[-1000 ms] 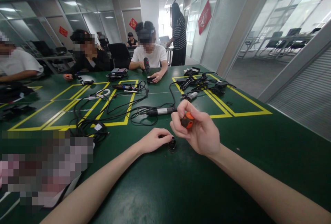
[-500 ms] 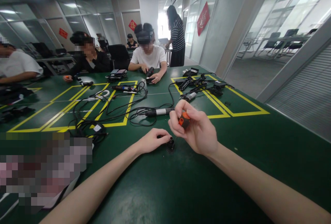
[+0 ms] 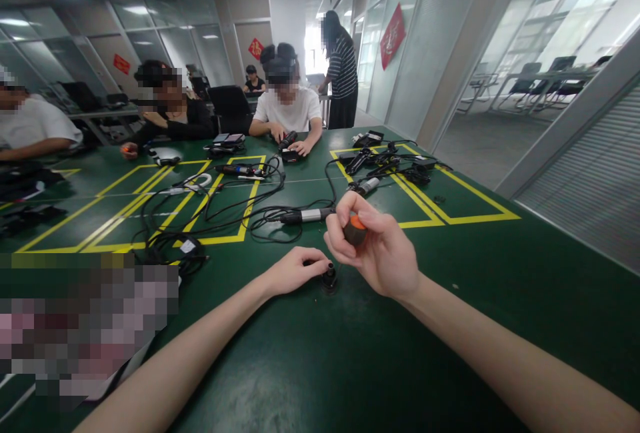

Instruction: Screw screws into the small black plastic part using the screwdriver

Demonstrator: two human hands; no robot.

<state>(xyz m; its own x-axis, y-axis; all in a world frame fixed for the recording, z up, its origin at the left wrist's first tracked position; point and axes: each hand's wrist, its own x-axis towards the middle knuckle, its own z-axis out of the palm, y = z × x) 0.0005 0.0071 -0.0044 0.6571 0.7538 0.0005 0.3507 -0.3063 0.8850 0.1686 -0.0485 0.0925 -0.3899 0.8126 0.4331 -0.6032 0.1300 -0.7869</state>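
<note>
My right hand [image 3: 383, 250] is closed round the orange and dark grey handle of a screwdriver [image 3: 356, 230], whose butt end faces me. Its shaft is mostly hidden behind the fingers and points down toward the table. Lower and to the left, my left hand [image 3: 295, 272] rests on the table. Its thumb and fingers close on a small black round part [image 3: 329, 278] with a short upright tube on top. The part stands on the green tabletop, just below the screwdriver.
On the green table [image 3: 280, 366], a black-and-silver power tool [image 3: 310, 216] lies with looped black cables. Yellow tape outlines hold more tools and cables [image 3: 370, 161]. A blurred pinkish object [image 3: 110, 333] lies at the left. Across the table a person in white [image 3: 287, 110] handles a tool.
The screwdriver handle has turned in my right hand, so its orange patch now shows differently. My right hand has shifted very slightly left; my left hand stays on the black part.
</note>
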